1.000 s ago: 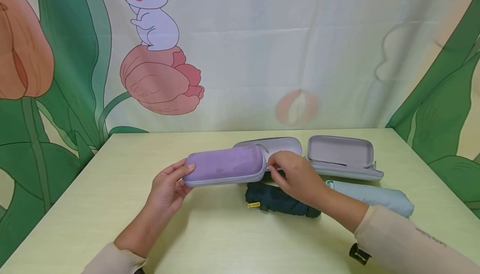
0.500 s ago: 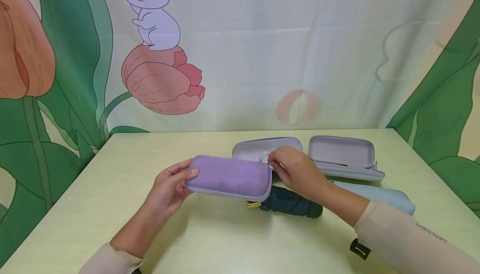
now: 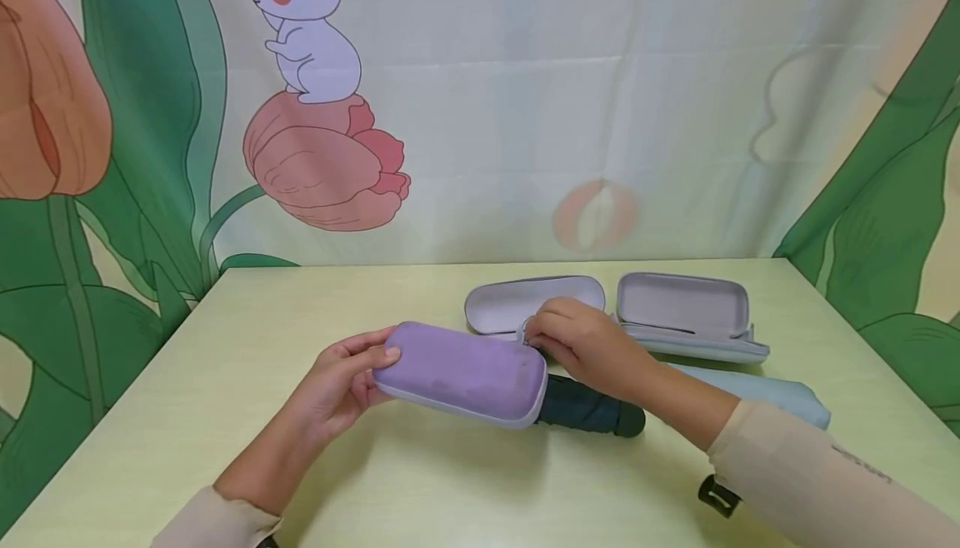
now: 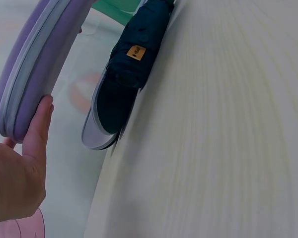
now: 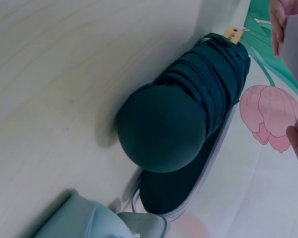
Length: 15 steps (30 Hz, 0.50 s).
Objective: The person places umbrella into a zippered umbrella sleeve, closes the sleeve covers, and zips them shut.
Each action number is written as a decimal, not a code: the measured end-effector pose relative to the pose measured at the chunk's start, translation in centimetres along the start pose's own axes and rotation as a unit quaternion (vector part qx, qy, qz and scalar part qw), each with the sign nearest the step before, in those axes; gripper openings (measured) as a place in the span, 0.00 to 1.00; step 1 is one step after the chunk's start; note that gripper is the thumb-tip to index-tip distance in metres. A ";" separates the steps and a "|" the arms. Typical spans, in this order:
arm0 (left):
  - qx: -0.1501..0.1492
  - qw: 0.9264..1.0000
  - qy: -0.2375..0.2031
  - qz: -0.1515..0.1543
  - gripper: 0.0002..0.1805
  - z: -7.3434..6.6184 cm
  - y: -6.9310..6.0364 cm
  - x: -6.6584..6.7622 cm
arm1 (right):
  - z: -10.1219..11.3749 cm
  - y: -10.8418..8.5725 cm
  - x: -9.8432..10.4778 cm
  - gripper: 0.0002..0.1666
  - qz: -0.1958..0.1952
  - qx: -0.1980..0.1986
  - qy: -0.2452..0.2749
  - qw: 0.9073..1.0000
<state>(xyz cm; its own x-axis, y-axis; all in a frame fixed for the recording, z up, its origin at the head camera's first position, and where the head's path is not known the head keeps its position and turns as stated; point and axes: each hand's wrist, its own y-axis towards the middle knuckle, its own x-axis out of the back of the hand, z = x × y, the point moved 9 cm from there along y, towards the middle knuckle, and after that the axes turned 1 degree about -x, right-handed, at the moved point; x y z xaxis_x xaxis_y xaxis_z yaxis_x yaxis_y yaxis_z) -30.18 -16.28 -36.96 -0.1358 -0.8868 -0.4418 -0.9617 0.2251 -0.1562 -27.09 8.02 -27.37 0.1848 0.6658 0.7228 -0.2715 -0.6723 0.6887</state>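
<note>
I am viewing a pale table (image 3: 465,490) that is carrying the work. The purple case (image 3: 461,375) is being held up over the table's middle, apart from the surface. Its halves are meeting along the visible seam (image 4: 27,64); its far side is facing away, so I am not confirming full closure.

Near the table's far edge, the left open case (image 3: 502,302) is standing with its lid raised. The right open case (image 3: 682,302) is standing beside it, toward the far right corner. A light blue roll (image 3: 757,394) is lying nearer the right edge. A dark umbrella (image 3: 585,405) is lying in front of the left open case, partly covered by the purple case.

The left hand (image 3: 345,377) is gripping the purple case by its left end, thumb on top. The right hand (image 3: 592,348) is pinching, by my judgement, the zip pull, which its fingers are hiding.

Status: two cases are already showing open; the purple case's zip work is apparently unfinished. I cannot tell whether it is being opened or closed.
</note>
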 end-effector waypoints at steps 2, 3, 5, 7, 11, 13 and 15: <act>0.001 1.000 0.016 0.005 0.11 -0.1 -0.1 0.1 | 0.1 0.0 0.0 0.10 0.006 0.005 0.001 1.000; -0.002 1.000 0.025 0.007 0.12 -0.2 -0.1 0.1 | 0.1 0.0 -0.1 0.08 0.011 0.007 0.001 1.000; -0.015 0.999 0.040 0.008 0.12 -0.5 -0.2 0.1 | 0.1 0.0 -0.2 0.05 0.021 0.009 0.002 1.000; -0.030 0.998 0.051 0.007 0.12 -0.8 -0.3 0.0 | 0.1 -0.1 -0.4 0.04 0.029 0.010 0.004 1.000; -0.047 0.997 0.059 -0.002 0.13 -1.2 -0.6 -0.3 | -0.5 -0.3 -0.6 0.09 0.042 -0.021 0.041 0.998; -0.048 0.997 0.057 -0.014 0.13 -1.4 -0.8 -0.3 | -1.1 -0.4 -0.7 0.09 0.049 -0.061 0.079 0.994; -0.049 0.997 0.053 -0.026 0.12 -1.5 -1.0 -0.4 | -1.8 -0.5 -0.8 0.09 0.053 -0.106 0.116 0.986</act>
<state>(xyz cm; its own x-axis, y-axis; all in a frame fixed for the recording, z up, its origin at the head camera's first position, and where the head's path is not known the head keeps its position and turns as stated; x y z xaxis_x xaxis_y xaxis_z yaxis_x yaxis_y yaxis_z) -29.57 -16.81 -35.29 -0.1039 -0.9349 -0.3394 -0.9862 0.1410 -0.0865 -28.75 8.44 -28.40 -0.0690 0.6684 0.7406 -0.4731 -0.6755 0.5656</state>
